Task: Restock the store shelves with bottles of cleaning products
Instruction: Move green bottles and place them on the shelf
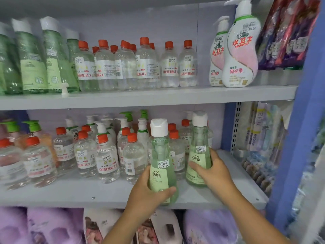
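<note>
I have a green flip-cap bottle in each hand. My left hand (pixel 146 192) is curled round the base of the nearer green bottle (pixel 161 162), thumb across the front under its pale label, and I judge it is held just off the front lip of the middle shelf (pixel 73 192) rather than resting on it. My right hand (pixel 213 170) wraps the lower body of the second green bottle (pixel 198 150), fingers round its far side and thumb across the front; whether its base sits on the shelf or just above it I cannot tell. That one lies at about 2 o'clock from the first, just beside it, deeper in.

From where I look, the clear red-capped bottles (pixel 84 154) fill the shelf from 9 o'clock through to the middle, with white and green pump bottles (pixel 103 127) packed behind them. Bare shelf shows along the front at 6 o'clock and out toward 3 o'clock, past my right hand.

On the top shelf (pixel 158 95), at 11 o'clock, a row of matching tall green bottles (pixel 33 59) already stands, more red-capped ones (pixel 146 64) at 12, two white Seaways pump bottles (pixel 241 48) at 1.

So much looks stocked. These two are not yet placed and let go; the open space to the right seems their likely home.
</note>
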